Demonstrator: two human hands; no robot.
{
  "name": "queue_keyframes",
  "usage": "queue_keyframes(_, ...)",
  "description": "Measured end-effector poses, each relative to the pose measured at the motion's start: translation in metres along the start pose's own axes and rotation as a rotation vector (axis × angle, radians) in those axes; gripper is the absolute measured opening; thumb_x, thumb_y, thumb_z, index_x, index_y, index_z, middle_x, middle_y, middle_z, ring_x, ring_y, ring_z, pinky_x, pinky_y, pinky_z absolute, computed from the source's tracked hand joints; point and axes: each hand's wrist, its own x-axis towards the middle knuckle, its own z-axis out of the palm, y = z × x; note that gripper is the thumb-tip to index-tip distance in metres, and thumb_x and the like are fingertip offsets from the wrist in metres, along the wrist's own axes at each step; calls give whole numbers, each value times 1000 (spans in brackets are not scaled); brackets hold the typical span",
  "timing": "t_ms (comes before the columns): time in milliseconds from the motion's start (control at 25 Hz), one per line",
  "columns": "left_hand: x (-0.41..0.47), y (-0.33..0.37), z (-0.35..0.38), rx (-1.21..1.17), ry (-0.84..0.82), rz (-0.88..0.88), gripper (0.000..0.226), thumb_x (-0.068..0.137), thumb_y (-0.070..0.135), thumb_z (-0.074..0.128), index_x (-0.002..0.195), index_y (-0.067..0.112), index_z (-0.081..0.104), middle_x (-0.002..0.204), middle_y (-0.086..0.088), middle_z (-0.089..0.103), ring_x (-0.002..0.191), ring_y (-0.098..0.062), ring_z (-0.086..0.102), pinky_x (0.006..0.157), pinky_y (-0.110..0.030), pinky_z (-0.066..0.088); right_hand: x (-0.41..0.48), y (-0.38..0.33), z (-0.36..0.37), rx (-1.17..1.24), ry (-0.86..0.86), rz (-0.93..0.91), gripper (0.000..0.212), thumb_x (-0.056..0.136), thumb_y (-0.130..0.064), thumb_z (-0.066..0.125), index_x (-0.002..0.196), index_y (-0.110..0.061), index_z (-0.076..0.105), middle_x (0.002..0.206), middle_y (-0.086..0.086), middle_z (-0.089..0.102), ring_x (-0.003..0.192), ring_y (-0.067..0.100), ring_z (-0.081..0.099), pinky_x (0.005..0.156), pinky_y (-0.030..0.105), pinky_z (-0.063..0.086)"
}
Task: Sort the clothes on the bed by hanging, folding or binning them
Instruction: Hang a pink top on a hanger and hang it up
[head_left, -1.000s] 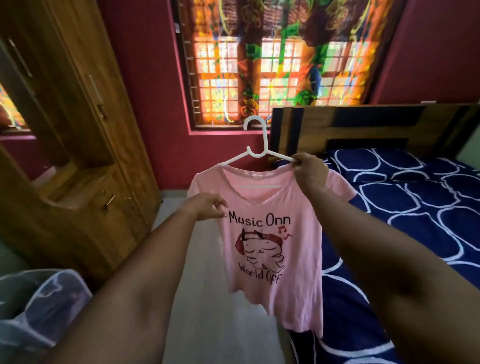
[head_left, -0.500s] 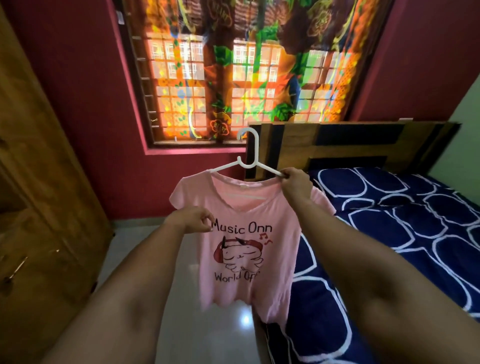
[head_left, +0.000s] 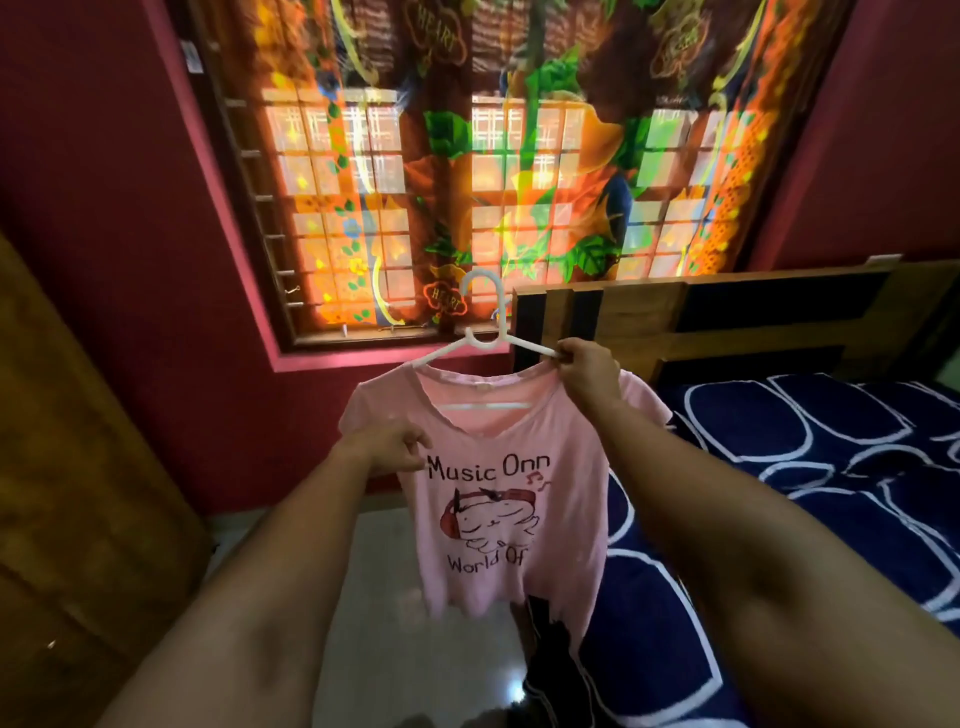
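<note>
Garment: the pink T-shirt (head_left: 498, 499) hangs on the white hanger (head_left: 485, 345). It is held in the air, off the bed (head_left: 805, 467), between the bed and the wooden wardrobe (head_left: 78, 493), above the floor (head_left: 405, 597).
Right-hand grip: the right hand (head_left: 587, 371) is closed in a pinch on the bed-side hanger arm, at the shirt's shoulder.
Left-hand grip: the left hand (head_left: 389, 449) is closed in a pinch on the fabric at chest height, just beside the print.
Seating: the wardrobe-side shoulder lies over its hanger arm. The other shoulder is hidden by the right hand, so its seating cannot be confirmed.
Risk, neckline: the neck opening is wide. A downward or sideways tug from the left hand can pull a shoulder off its arm and drop the shirt to the floor.
Risk, balance: the hanger is held at one arm, not at the hook. Releasing the left hand can tip the hanger, and the shirt then slides toward the low end.
Risk, regrip: the hook is free. Moving the right hand to it for hanging leaves the hanger briefly unsupported, so it can fall.
</note>
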Motion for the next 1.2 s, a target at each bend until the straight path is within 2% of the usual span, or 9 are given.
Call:
queue_keyframes(160,85,-32,-37,11,52,-26,37,86,27,69,122,21,64,112,0,64,92,-8,55,79,-18,38,104,0,53,0,-53,-60,26,93,-16,52,111,-24,69,107,3,70,101,25,61,90,47,47)
queue_keyframes(320,147,-65,-76,20,74,-106,33,84,32,69,117,26,66,103,7,65,96,-10,61,80,-19,44,197,-12,103,-60,-100,-66,30,93,-16,46,109,-27,69,108,4,69,103,29,58,86,37,41)
queue_keyframes(480,190,-113,-97,1,151,-178,30,81,36,69,111,32,69,101,8,68,93,-9,64,83,-26,50,269,-43,154,10,-156,-144,31,93,-15,48,115,-24,67,115,9,67,108,32,58,93,40,43)
queue_keyframes(560,199,-142,-104,6,163,-205,28,79,39,71,106,34,70,98,10,67,90,-9,64,77,-25,49,293,-61,182,37,-157,-211,33,92,-14,49,117,-25,67,116,7,67,108,30,59,93,38,41)
queue_keyframes(680,208,-183,-114,-67,217,-294,29,81,36,72,108,27,70,96,11,63,84,-5,58,71,-20,42,325,-92,229,54,-176,-297,28,93,-16,51,114,-23,69,111,8,69,104,29,59,94,40,43)
queue_keyframes(840,220,-262,-130,-164,277,-441,33,80,39,73,112,32,67,107,10,67,90,-3,61,81,-23,51,354,-154,304,57,-232,-413,24,90,-12,53,105,-17,71,104,10,70,98,32,61,91,43,43)
queue_keyframes(960,227,-318,-147,-211,331,-518,32,80,36,73,111,31,67,108,11,66,91,-4,62,81,-24,51,372,-206,358,32,-262,-512,25,90,-10,52,104,-18,70,104,8,70,101,30,61,94,40,40)
queue_keyframes(1200,225,-404,-185,-248,419,-682,29,79,36,73,107,35,65,110,10,65,95,-4,60,84,-31,54,393,-315,446,-20,-352,-637,27,93,-17,46,108,-21,68,108,8,69,103,32,60,88,37,41)
